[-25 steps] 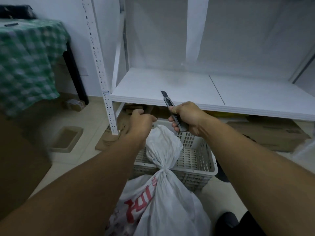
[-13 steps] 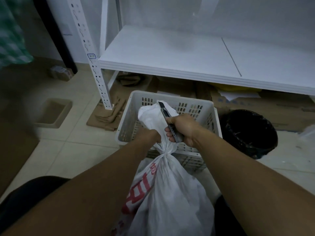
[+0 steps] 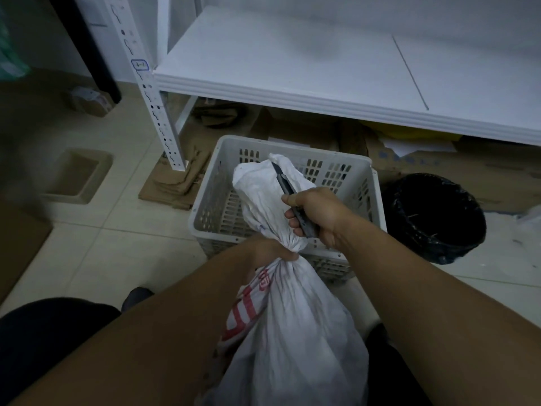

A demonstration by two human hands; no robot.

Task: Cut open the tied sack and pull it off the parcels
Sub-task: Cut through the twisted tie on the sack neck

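Note:
A white woven sack (image 3: pixel 295 332) with red print stands between my knees, tied tight at its neck, with the loose top flopping up over the basket. My left hand (image 3: pixel 270 250) grips the sack just below the tie. My right hand (image 3: pixel 314 216) holds a dark utility knife (image 3: pixel 288 190), its blade pointing up and away against the loose top of the sack, just above the knot. The parcels inside are hidden by the sack.
A white slotted plastic basket (image 3: pixel 363 183) sits on the tiled floor right behind the sack. A black-lined bin (image 3: pixel 436 218) stands to its right. A white metal shelf (image 3: pixel 322 68) runs above, with flattened cardboard (image 3: pixel 175 180) beneath it and a shallow tray (image 3: pixel 77 177) at left.
My left hand slid down from the sack's top to just below the tie. My right hand brought the knife down against the sack above the knot. The view tilted downward.

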